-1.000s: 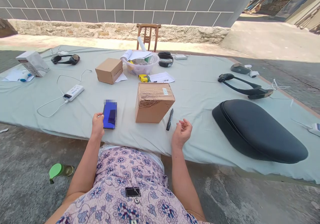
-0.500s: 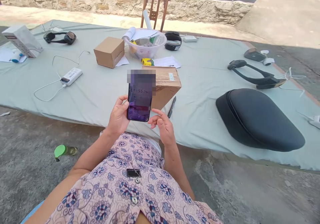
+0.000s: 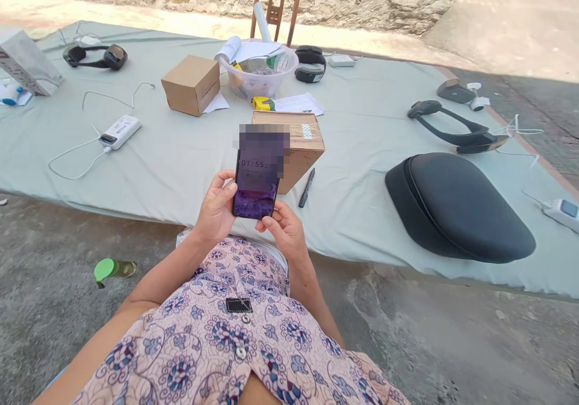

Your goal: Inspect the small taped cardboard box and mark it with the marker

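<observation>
A dark smartphone point(image 3: 257, 179) is held upright in front of me, its dim screen showing a timer near 01:55; its top is blurred out. My left hand point(image 3: 218, 209) grips the phone's left edge, thumb on the front side. At the lower right corner, my right hand point(image 3: 284, 230) holds the phone too, with its thumb at the bottom edge and fingers behind. Behind the phone stands a cardboard box point(image 3: 301, 143), partly hidden by it. A black marker pen point(image 3: 307, 188) lies on the cloth to the right of the box.
On the cloth-covered table point(image 3: 181, 164) are a smaller carton point(image 3: 190, 85), a plastic basin point(image 3: 257, 82), a yellow tape measure point(image 3: 262, 103), a white power bank point(image 3: 121, 132), several black headsets and a large black padded case point(image 3: 461, 206). A green-lidded bottle point(image 3: 106, 269) is on the ground.
My right hand has moved from hovering with fingers apart beside the phone to gripping its lower right corner. The whole view has shifted slightly.
</observation>
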The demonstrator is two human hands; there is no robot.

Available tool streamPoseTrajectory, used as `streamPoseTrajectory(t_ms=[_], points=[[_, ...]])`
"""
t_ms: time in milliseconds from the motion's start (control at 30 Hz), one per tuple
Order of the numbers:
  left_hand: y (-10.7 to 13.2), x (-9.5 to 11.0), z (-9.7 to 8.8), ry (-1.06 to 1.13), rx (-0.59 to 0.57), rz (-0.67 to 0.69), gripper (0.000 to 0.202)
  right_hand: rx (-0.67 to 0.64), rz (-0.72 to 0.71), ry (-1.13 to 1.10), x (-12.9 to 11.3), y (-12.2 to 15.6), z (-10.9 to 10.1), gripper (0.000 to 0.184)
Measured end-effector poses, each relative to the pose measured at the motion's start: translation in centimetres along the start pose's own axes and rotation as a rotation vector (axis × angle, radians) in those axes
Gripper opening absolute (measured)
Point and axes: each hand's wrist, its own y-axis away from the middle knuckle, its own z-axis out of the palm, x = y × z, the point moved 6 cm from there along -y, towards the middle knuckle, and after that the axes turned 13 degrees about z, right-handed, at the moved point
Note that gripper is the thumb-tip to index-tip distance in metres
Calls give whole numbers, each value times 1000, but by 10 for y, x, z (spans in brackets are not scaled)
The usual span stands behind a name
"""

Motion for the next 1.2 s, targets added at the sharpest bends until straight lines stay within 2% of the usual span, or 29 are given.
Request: streamPoseTrajectory(t_ms=[133, 267, 433, 500, 600, 700, 800, 933, 1033, 1133, 1200], points=[[-3, 6, -9, -29, 29, 43, 28, -22, -4, 56, 5, -3, -1, 53], [-12, 10, -35, -97, 105, 98, 29, 23, -8, 79, 9, -8, -7, 46], [-29, 15, -88, -176, 331, 165, 29, 149, -6, 90, 17, -12, -28, 40], [-34, 18, -115, -295, 469, 155, 27, 227, 5, 105, 23, -15, -41, 39], [-34, 23, -156, -563, 674, 65, 23, 367, 50, 126, 34, -18, -60, 40], [-35, 26, -186, -672, 748, 22, 17, 494, 90, 133, 43, -21, -76, 42], [-35, 29, -204, -747, 766, -9, 18, 606, 113, 146, 48, -22, -88, 47], [-35, 38, -202, -876, 726, 2, 22, 717, 141, 179, 50, -24, -97, 60], [-35, 47, -181, -1118, 625, 101, 42, 761, 142, 211, 50, -26, -100, 69], [-41, 44, -142, -1411, 343, 223, 65, 745, 142, 247, 51, -31, -98, 77], [-46, 35, -111, -1423, 131, 301, 75, 711, 140, 254, 53, -36, -96, 81]])
